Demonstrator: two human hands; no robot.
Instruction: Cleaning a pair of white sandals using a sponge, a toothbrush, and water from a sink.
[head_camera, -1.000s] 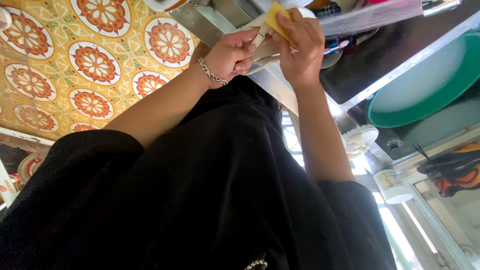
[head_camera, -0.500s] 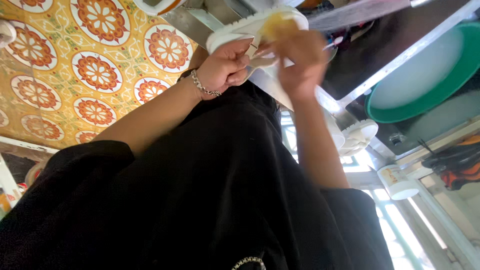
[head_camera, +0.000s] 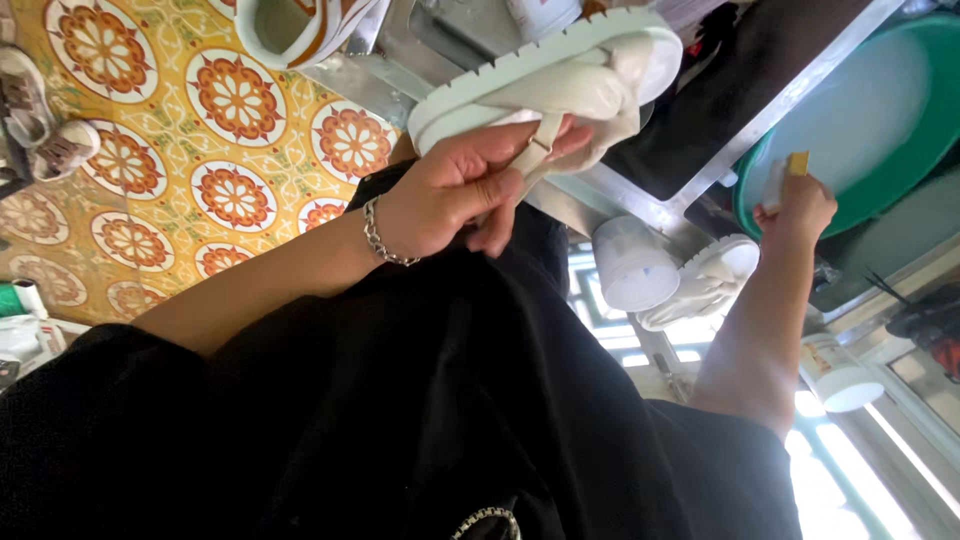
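My left hand (head_camera: 450, 195), with a chain bracelet on its wrist, grips a white chunky-soled sandal (head_camera: 560, 75) by its strap and holds it up sideways, sole to the upper left. Off to the right, my right hand (head_camera: 795, 210) pinches a small yellow sponge (head_camera: 797, 163) at the rim of a green basin (head_camera: 900, 170). My black clothing fills the lower part of the view.
A second white sandal (head_camera: 700, 285) and a white cup (head_camera: 630, 262) lie below a metal ledge (head_camera: 640, 205). A white jar (head_camera: 838, 375) stands lower right. A white and orange shoe (head_camera: 300, 30) is at the top. Small shoes (head_camera: 40, 110) rest on the patterned orange floor tiles (head_camera: 230, 190).
My right hand has left the sandal and swung right to the green basin with the yellow sponge. My left hand still holds the sandal, which now shows fully.
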